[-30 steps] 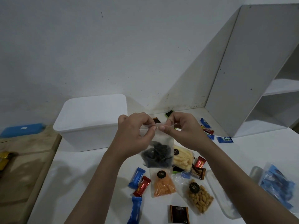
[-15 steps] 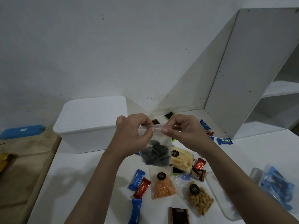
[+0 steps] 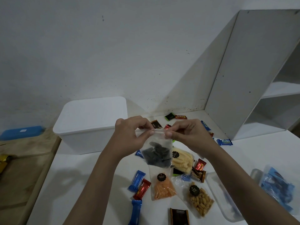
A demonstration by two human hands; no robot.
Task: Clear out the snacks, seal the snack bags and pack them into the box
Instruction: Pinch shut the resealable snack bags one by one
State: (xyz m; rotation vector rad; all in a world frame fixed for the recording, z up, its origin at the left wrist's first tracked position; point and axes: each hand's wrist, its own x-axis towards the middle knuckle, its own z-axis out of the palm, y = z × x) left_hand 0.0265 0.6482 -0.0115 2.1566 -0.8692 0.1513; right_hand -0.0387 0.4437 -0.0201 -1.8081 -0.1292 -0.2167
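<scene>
A clear zip bag of dark snacks (image 3: 157,155) hangs above the table. My left hand (image 3: 133,135) and my right hand (image 3: 186,135) both pinch its top strip, thumbs close together at the middle. Beneath it on the white table lie a bag of pale sticks (image 3: 182,161), a bag of orange snacks (image 3: 163,186) and a bag of brown nuts (image 3: 200,201). Wrapped candies in blue (image 3: 136,181), red (image 3: 142,189) and black (image 3: 179,216) lie scattered around them. The white box (image 3: 90,125) stands at the back left, its top white.
A white shelf unit (image 3: 253,75) stands at the right against the wall. A clear bag of blue-wrapped candies (image 3: 276,189) and a clear lid or tray (image 3: 227,203) lie at the right. A wooden surface (image 3: 21,168) with a blue case (image 3: 21,132) adjoins the table's left.
Both hands have stayed on the bag's top strip, shifting slightly along it. The bag hangs a little lower against the table items; nothing was let go.
</scene>
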